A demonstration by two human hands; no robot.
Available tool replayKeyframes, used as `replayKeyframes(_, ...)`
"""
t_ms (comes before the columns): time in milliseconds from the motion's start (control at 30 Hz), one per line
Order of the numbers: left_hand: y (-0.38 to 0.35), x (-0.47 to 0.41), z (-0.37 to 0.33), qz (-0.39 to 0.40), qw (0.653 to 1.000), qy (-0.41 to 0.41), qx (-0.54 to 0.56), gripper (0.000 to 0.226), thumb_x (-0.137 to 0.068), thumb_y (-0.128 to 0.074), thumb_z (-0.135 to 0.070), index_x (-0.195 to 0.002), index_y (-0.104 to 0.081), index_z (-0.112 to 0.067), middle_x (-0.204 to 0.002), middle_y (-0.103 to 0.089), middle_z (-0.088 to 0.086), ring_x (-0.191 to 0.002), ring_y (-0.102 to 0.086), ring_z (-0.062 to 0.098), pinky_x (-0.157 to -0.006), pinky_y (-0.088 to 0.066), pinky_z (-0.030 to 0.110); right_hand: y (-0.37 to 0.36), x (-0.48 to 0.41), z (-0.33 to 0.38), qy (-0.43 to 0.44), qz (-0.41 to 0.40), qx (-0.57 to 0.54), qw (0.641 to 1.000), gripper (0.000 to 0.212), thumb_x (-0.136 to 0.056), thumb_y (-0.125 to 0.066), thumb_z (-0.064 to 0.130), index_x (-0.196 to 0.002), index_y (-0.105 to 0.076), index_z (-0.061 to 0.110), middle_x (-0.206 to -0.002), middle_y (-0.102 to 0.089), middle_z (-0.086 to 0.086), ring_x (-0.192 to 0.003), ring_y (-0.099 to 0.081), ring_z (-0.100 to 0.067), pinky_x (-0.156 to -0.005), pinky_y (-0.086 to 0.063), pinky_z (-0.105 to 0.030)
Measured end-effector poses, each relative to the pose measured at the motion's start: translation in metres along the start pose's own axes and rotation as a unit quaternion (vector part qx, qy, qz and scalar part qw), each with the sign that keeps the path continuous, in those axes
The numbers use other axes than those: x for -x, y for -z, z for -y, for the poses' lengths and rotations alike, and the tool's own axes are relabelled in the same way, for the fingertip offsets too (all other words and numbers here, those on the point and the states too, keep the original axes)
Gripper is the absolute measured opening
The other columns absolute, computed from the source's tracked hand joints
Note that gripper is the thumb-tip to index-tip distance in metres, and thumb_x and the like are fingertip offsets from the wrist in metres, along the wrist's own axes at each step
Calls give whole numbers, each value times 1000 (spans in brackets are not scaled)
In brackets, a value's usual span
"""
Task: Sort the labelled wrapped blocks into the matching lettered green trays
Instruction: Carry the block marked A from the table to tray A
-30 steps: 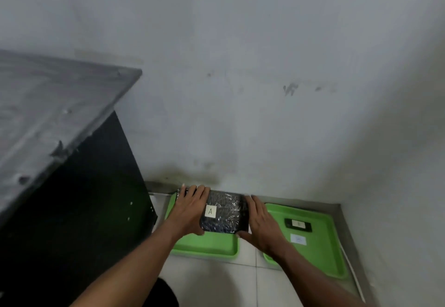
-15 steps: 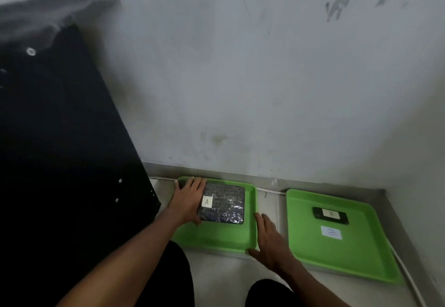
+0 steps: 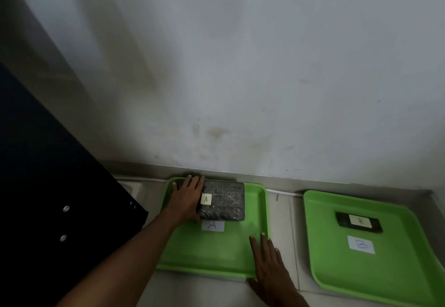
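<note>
Two green trays on a tiled floor (image 3: 284,212) at the foot of a pale wall (image 3: 240,66). Left tray (image 3: 207,253) marked with a white slip reading A (image 3: 212,225); right tray (image 3: 395,273) marked with a slip reading B (image 3: 361,245) — the two set apart, a strip of floor between them.

In the left tray, toward its far edge: a dark wrapped block (image 3: 225,200), shiny film over it, lying flat, with a small pale tag lettered A (image 3: 206,199) on top. Just beyond the tray's own A slip, its near edge close to that slip.

Left hand (image 3: 186,198) laid palm down over the block's left end, fingers spread and reaching to the far edge, thumb at the near corner — resting on it, covering rather than clamping; whether actually gripping, cannot tell.

Right hand (image 3: 268,263) flat and wide, fingers together and extended, lying across the left tray's near right corner, fingertips on the green surface, heel on the floor. Holding nothing.

In the right tray, past its B slip: a smaller dark block (image 3: 358,222), lying flat, with a pale tag on top, the letter too blurred to read with certainty.

To the left, a dark panel (image 3: 48,186) with a few small round fasteners, beside the left tray.
</note>
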State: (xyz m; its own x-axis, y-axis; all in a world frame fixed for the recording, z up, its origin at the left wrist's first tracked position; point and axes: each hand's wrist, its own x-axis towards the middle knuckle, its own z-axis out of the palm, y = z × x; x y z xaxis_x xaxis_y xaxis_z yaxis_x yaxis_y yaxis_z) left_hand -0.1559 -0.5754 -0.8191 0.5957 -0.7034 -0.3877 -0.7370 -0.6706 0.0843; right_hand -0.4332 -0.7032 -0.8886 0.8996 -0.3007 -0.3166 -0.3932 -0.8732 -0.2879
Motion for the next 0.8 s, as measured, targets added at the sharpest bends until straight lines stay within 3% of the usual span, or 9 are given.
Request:
replayKeyframes(67, 4, -6, 3, 9, 1000, -1, 0, 134, -61, -88, -44, -154, 3, -12, -163, -8, 8, -150, -5, 32, -115, -19, 66, -5, -2, -2, -10, 3, 3, 1000, 129, -49, -71, 66, -149, -9, 12, -139, -44, -29, -121, -50, -42, -87, -48, -49)
replayKeyframes(233, 10, -12, 9, 14, 1000, -20, -7, 134, -62, -87, -43, -154, 7, -16, -163, -6, 8, -150, -4, 34, -114, -20, 66, -8, -2, -1, -27, 21, 27, 999, 116, -53, -61, 71, -146, -26, 11, -139, -42, -31, -121, -49, -44, -82, -53, -53)
replayKeyframes(500, 8, -16, 11, 52, 998, -19, 14, 128, -72, -83, -34, -153, 15, -22, -163, 20, 4, -148, 16, 35, -114, -12, 71, -7, -1, 4, -23, 15, 34, 999, 111, -60, -59, 70, -146, -26, 10, -140, -41, -31, -123, -47, -45, -86, -53, -50)
replayKeyframes(800, 2, -15, 5, 80, 996, -13, 37, 126, -75, -81, -28, -152, 18, -20, -158, 31, 10, -145, 25, 38, -112, -7, 73, -8, -2, 3, -22, 4, 39, 999, 121, -51, -70, 71, -145, -25, 8, -137, -45, -31, -121, -50, -44, -82, -55, -50)
